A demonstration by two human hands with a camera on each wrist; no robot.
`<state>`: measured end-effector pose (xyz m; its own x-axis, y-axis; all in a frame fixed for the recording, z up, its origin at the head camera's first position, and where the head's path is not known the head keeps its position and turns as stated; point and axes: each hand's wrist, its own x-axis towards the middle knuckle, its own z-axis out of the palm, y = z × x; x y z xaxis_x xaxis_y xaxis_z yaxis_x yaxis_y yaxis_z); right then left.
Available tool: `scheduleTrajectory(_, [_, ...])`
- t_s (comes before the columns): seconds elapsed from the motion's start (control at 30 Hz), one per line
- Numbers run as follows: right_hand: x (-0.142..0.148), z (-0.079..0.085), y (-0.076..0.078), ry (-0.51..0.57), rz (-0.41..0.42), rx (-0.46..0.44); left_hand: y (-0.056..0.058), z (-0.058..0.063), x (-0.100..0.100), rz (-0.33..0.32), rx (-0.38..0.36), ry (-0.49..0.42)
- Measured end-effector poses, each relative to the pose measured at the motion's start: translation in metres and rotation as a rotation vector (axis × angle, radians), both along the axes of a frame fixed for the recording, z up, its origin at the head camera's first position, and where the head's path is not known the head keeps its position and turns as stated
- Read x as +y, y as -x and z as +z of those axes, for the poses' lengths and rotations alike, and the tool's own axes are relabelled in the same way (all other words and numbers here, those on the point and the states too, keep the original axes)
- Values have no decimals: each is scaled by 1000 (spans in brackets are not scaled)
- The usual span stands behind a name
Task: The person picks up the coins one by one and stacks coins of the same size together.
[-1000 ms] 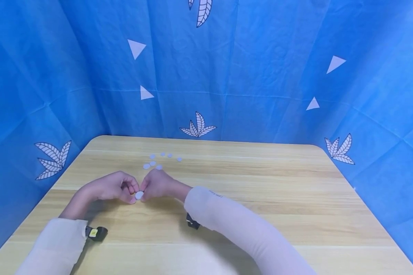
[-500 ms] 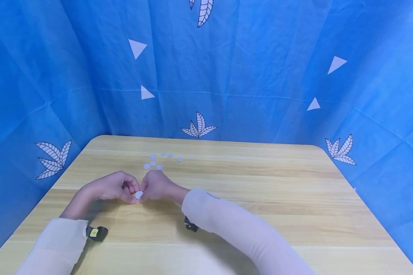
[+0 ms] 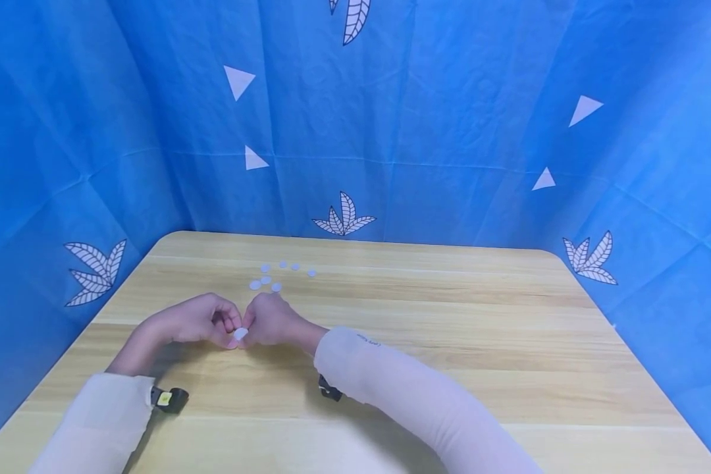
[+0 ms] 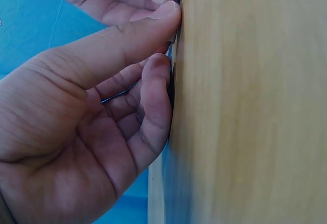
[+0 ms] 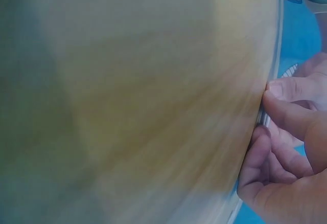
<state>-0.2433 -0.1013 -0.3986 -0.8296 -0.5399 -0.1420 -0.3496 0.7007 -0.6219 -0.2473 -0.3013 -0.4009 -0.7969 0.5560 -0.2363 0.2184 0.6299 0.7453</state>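
Low over the left part of the wooden table, my two hands meet at a small white disc. My left hand pinches its left side, and the other fingers are curled in. From the opposite side my right hand grips it between thumb and fingers, covering part of its edge. In the left wrist view the left thumb lies by the right hand's fingertips, and the disc is mostly hidden. The right wrist view shows the right thumb beside the left hand's thumb tip.
Several similar white discs lie flat on the table just beyond my hands. A blue patterned cloth hangs around the back and sides. A black wrist camera sits at the left sleeve's cuff.
The held disc looked fully round a second ago and now shows as a narrower, tilted shape. My hands have stayed nearly in place; the view has shifted slightly.
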Motion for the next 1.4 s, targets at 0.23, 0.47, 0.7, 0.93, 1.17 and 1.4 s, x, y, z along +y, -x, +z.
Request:
scheduleTrajectory(0.23, [0, -1, 0, 0, -6, 7, 0, 0, 1, 10, -6, 8])
scheduleTrajectory(0.47, [3, -4, 3, 47, 2, -18, -1, 1, 1, 5, 5, 11])
scheduleTrajectory(0.7, [9, -1, 9, 75, 32, -60, 0, 1, 2, 0, 23, 21])
scheduleTrajectory(0.93, [10, 2, 13, 56, 62, -68, 1, -1, -1, 5, 28, 24])
scheduleTrajectory(1.17, [20, 3, 32, 67, 185, 32, 0, -2, -1, 15, 21, 21])
scheduleTrajectory(1.4, [23, 1, 57, 134, 273, 104, -1, -1, -1, 27, 7, 33])
